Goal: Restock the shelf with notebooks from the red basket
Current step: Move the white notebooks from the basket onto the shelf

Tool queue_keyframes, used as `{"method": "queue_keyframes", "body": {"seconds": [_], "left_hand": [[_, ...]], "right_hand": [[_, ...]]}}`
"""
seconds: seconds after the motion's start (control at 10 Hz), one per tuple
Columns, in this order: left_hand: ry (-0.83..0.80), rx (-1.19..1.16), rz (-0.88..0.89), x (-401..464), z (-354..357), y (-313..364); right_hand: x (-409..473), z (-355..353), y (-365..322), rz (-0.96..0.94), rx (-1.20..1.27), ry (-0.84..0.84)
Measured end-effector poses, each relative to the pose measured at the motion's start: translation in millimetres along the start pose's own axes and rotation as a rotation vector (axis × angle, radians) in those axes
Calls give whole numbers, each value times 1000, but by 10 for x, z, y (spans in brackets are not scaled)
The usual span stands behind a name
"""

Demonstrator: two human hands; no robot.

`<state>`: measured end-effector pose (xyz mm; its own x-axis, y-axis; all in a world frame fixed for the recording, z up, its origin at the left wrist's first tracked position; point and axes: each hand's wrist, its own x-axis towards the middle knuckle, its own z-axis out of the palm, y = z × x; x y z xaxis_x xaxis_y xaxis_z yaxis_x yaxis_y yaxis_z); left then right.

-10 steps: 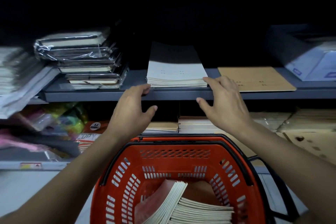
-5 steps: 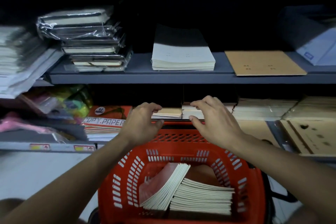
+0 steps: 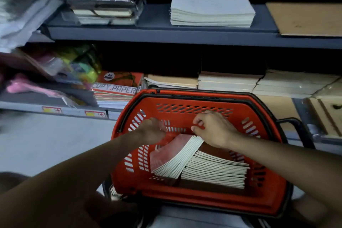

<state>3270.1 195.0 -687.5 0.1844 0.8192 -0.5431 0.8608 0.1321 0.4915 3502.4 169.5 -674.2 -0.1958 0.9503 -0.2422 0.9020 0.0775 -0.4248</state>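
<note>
The red basket stands in front of me, below the shelves. Inside it one bundle of notebooks with a reddish cover leans to the left. A second stack of notebooks lies flat beside it. My left hand is down inside the basket at the leaning bundle's top left edge, blurred, fingers pointing down. My right hand hovers over the bundle's top right corner with fingers curled and nothing visibly between them. On the upper shelf lies a pile of white notebooks.
A brown notebook lies right of the white pile, and plastic-wrapped books are stacked to its left. The lower shelf holds copy paper packs and cream notebook stacks. Colourful packets sit at left.
Both hands have dropped from the upper shelf edge, past the basket rim, down into the basket onto the leaning notebooks. My view has tilted downward.
</note>
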Motion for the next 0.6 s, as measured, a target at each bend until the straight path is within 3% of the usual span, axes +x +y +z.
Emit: {"method": "queue_keyframes", "body": {"seconds": [0.1,0.2,0.3,0.6], "left_hand": [[-108,112,-33,-26,161,-137],[-213,187,-178,32,301,-345],[-239,138,-307,-3,420,-487],[-166,-309,-590,-13,617,-572]], "right_hand": [[19,168,25,50,-1,-81],[67,282,14,106,5,-130],[140,335,-10,136,-16,-156],[254,460,-59,259,-19,-228]]}}
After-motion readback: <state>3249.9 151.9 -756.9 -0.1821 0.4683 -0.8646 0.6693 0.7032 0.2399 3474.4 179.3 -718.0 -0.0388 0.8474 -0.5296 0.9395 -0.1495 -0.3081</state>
